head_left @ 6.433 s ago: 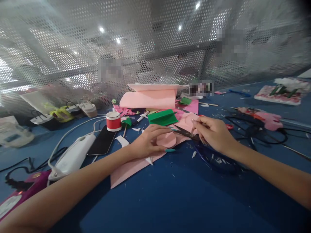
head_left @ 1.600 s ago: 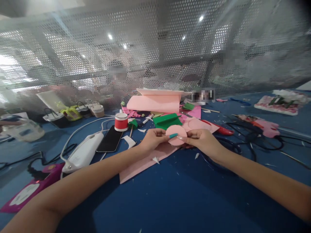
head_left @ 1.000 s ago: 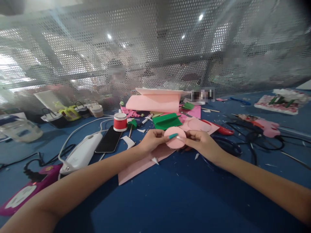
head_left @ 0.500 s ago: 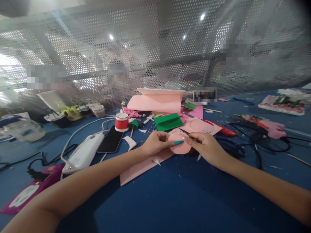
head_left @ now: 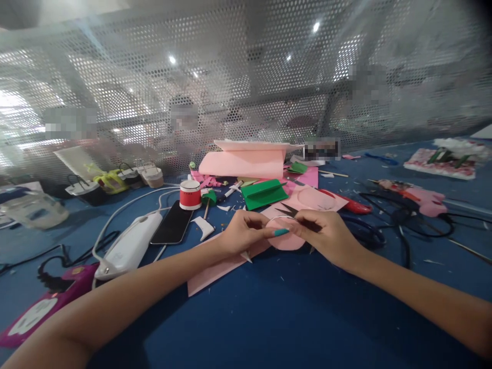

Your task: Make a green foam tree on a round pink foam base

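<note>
Perforated grey metal screen [head_left: 246, 77] backs a scrap-strewn blue tabletop [head_left: 238, 318]. Near mid-table, the left hand [head_left: 246, 233] pinches a round pale-pink paper-like disc [head_left: 288, 242] from nine o'clock; the right hand [head_left: 325, 236] clamps it from three, dark-bladed scissors [head_left: 291, 208] parted at twelve, their grip hidden. Probably rim trimming is in hand; next calls for steadily turning the disc against the blades.

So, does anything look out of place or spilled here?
Nothing looks spilled. What stands out is litter: white scraps strewn across the blue table, including beside the phone and over the edge of the pink sheet near the left hand. They look untidy, like loose offcuts.
</note>
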Available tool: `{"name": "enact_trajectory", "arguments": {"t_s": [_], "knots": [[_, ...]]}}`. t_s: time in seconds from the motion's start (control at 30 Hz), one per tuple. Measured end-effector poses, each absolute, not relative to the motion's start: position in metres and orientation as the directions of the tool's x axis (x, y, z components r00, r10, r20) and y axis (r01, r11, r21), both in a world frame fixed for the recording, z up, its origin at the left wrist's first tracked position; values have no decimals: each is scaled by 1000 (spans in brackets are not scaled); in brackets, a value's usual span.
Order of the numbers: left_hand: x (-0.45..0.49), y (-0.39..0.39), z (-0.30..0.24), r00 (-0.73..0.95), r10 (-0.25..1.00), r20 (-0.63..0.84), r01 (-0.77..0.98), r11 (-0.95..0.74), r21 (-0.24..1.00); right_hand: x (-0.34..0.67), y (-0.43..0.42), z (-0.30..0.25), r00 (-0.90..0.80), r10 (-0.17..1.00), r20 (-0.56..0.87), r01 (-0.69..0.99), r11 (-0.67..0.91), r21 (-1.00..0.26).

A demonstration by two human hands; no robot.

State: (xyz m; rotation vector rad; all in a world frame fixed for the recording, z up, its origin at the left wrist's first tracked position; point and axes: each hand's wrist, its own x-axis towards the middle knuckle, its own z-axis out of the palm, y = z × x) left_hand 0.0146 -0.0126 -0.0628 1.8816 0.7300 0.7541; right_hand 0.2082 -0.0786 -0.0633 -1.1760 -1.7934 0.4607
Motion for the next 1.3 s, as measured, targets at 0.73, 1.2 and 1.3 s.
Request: {"name": "enact_trajectory", "arguments": {"t_s": [0.73, 1.2, 1.3], "knots": [[12, -24, -56, 686, 568, 455, 227, -761, 608, 211, -84, -63, -302, 539, 786, 629, 732, -260], [15, -19, -64, 742, 405, 535, 210, -897, 389, 211, -87, -62, -367, 459, 809, 588, 788, -181], [15, -17, -64, 710, 341, 616, 114, -919, 378, 210, -87, -63, -345, 410, 844, 578, 801, -153]]}}
